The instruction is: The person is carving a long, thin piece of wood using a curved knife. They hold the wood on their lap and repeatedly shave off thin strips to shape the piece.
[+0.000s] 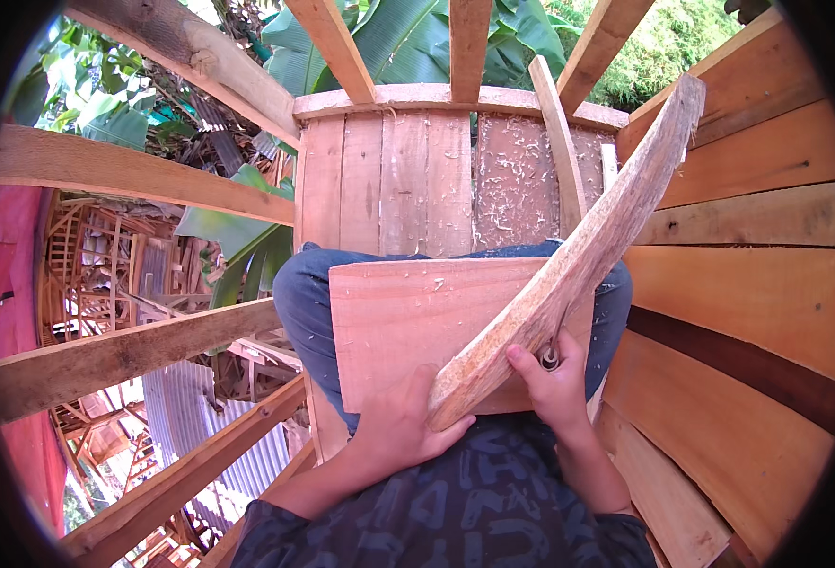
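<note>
Curved timber piece (569,265): stiff, rough, probably heavy; lying across flat board (398,322) on lap. Left hand (398,426) is cupping its near end; right hand (554,383) is closing around a small tool beside it.

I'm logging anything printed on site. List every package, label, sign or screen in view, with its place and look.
No packages, labels, signs or screens show.
Only print: shirt, bottom centre, dark blue with large paler block shapes.
Left hand and right hand grip a curved plank over a flat board; both are bare wood.
</note>
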The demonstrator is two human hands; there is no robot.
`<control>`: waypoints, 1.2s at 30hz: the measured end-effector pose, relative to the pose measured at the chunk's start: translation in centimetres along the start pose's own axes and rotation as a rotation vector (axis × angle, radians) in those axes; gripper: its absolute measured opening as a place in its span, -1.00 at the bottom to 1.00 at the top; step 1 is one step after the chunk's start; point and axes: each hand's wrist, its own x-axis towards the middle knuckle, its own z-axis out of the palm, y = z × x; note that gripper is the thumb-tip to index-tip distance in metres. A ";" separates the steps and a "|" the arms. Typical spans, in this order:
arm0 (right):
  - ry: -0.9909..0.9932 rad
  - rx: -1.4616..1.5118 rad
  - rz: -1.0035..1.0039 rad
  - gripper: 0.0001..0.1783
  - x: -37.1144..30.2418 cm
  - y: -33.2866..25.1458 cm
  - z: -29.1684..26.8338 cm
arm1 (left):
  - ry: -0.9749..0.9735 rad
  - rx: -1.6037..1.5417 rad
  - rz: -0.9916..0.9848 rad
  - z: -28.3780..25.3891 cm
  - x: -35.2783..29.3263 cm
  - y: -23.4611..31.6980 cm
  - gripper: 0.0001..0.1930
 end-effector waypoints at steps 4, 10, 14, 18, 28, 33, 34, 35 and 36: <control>-0.041 0.182 0.044 -0.73 0.3 -0.3 0.0 | -0.164 -0.171 0.083 -2.1 0.4 -1.3 -0.35; -0.066 0.315 0.011 -0.52 -0.1 0.4 -0.6 | -0.696 -0.752 0.040 -0.6 2.4 -7.9 -0.18; -0.062 0.395 -0.016 -0.60 0.0 -0.3 -0.4 | -1.165 -1.174 -0.078 0.4 2.2 -6.9 -0.24; -0.115 0.315 -0.018 -0.62 0.8 -0.4 -1.4 | -1.096 -1.135 -0.149 -0.3 1.9 -5.1 -0.47; -0.105 -0.409 -0.092 -0.40 -0.9 1.6 -4.2 | -0.466 -0.473 -0.120 -1.1 0.8 -4.6 -0.50; -0.037 -0.949 -0.234 -0.42 -1.9 1.1 -2.1 | -0.420 -0.522 -0.086 -0.5 1.0 -4.2 -0.43; -0.004 -0.966 -0.249 -0.40 -1.9 0.9 -1.4 | -0.441 -0.514 -0.119 -0.6 1.1 -3.9 -0.42; -0.001 -1.009 -0.248 -0.39 -1.9 0.8 -1.4 | -0.404 -0.504 -0.119 -0.3 1.1 -3.9 -0.43; 0.002 -1.051 -0.246 -0.39 -1.8 0.8 -1.4 | -0.367 -0.494 -0.119 0.0 0.8 -3.9 -0.44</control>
